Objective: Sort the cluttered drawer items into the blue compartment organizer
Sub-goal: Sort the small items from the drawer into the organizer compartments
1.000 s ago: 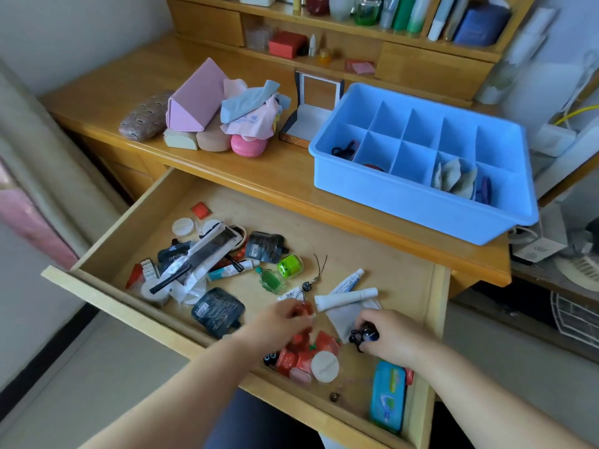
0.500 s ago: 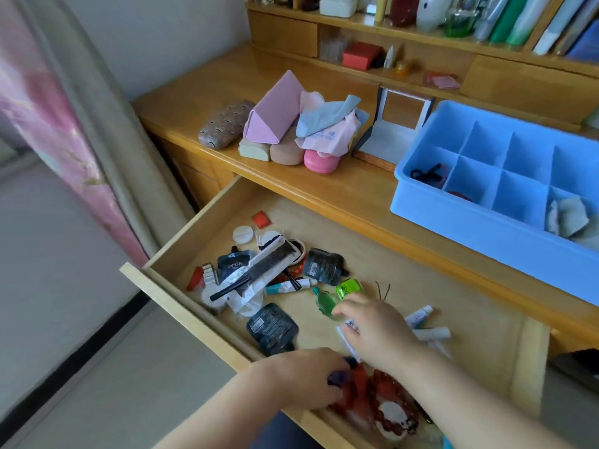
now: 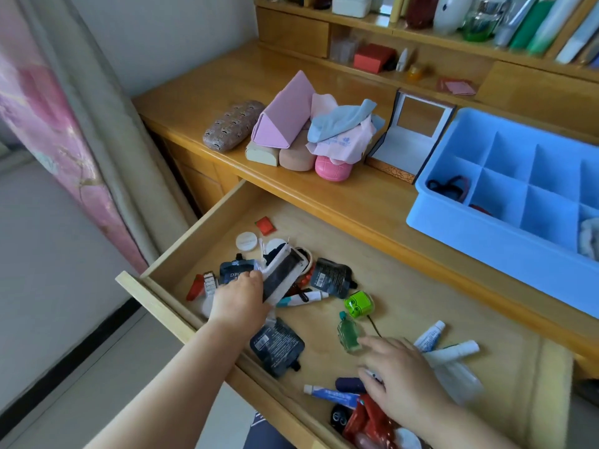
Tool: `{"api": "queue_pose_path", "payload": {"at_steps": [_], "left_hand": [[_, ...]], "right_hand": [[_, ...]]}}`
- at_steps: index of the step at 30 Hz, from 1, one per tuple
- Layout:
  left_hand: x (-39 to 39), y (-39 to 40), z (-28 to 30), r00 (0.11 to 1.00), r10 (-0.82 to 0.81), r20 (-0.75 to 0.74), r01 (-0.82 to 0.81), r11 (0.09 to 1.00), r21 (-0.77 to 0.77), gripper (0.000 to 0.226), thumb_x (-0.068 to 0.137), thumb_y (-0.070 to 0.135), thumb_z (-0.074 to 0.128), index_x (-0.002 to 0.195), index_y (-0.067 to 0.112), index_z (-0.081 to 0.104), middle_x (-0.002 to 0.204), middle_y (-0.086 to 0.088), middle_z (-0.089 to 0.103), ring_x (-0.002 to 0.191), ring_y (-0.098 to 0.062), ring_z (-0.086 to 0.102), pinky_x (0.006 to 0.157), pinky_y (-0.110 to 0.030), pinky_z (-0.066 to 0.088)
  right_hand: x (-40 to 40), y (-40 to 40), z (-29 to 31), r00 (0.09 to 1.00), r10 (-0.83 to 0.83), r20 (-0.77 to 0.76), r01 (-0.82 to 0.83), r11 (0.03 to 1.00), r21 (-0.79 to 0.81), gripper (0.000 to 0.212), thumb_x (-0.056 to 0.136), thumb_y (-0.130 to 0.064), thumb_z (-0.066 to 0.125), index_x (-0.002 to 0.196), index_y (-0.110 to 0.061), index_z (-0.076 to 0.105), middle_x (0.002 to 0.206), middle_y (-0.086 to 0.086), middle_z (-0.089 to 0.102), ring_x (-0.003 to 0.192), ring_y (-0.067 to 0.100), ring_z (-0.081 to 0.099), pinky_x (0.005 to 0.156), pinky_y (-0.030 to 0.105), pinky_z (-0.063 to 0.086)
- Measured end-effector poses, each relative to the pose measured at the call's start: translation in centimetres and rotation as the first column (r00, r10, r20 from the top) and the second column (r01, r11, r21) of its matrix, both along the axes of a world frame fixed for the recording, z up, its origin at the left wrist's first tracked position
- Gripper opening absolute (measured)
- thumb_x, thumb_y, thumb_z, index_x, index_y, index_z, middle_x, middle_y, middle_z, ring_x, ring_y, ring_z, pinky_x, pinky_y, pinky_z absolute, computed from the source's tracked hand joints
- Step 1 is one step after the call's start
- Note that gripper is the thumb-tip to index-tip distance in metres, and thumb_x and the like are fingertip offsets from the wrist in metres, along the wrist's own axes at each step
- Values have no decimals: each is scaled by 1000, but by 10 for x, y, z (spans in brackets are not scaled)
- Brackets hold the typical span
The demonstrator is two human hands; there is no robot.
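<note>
**Open drawer below, organizer on the desk above**

From my remote seat, the drawer stands pulled out beneath the desk. The compartment organizer sits on the desk at right, just behind the drawer's far edge. Left of it stands an open box, then a heap of glasses cases farther left. Inside the drawer, the left hand lies on the clutter at left, touching a flat pouch; the right hand rests near the front (tubes just to its right). A small bottle lies between the hands.
</note>
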State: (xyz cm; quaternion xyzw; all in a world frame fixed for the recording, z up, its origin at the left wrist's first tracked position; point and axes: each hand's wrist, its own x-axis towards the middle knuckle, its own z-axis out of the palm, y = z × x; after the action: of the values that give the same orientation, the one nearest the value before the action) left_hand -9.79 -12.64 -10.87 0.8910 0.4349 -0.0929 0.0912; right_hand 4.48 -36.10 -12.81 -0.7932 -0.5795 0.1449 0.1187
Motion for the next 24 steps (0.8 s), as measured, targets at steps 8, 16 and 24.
{"api": "queue_pose_path", "payload": {"at_steps": [8, 16, 24], "left_hand": [[-1, -34, 9, 776, 170, 607, 18, 957, -290, 34, 97, 30, 49, 130, 27, 49, 102, 3, 70, 80, -12, 65, 68, -26, 49], [14, -56, 21, 703, 404, 585, 106, 755, -647, 8, 90, 28, 63, 95, 21, 63, 73, -2, 68, 56, -4, 59, 50, -17, 45], [23, -23, 12, 627, 491, 604, -69, 808, -585, 12, 96, 20, 51, 103, 19, 61, 64, 5, 60, 41, 1, 45, 41, -10, 35]], "right_hand": [[-1, 63, 24, 841, -322, -434, 343, 939, -31, 11, 90, -27, 58, 94, -27, 69, 83, -13, 66, 73, 5, 61, 67, 22, 48], [-8, 98, 32, 39, -351, -935, 529, 801, -279, 12, 90, -22, 61, 99, -20, 69, 89, 3, 74, 85, 22, 70, 72, 36, 54], [46, 26, 11, 81, -591, -803, 743, 573, -347, 12, 95, -14, 54, 100, -10, 64, 78, 5, 72, 71, 19, 67, 62, 31, 47]]}}
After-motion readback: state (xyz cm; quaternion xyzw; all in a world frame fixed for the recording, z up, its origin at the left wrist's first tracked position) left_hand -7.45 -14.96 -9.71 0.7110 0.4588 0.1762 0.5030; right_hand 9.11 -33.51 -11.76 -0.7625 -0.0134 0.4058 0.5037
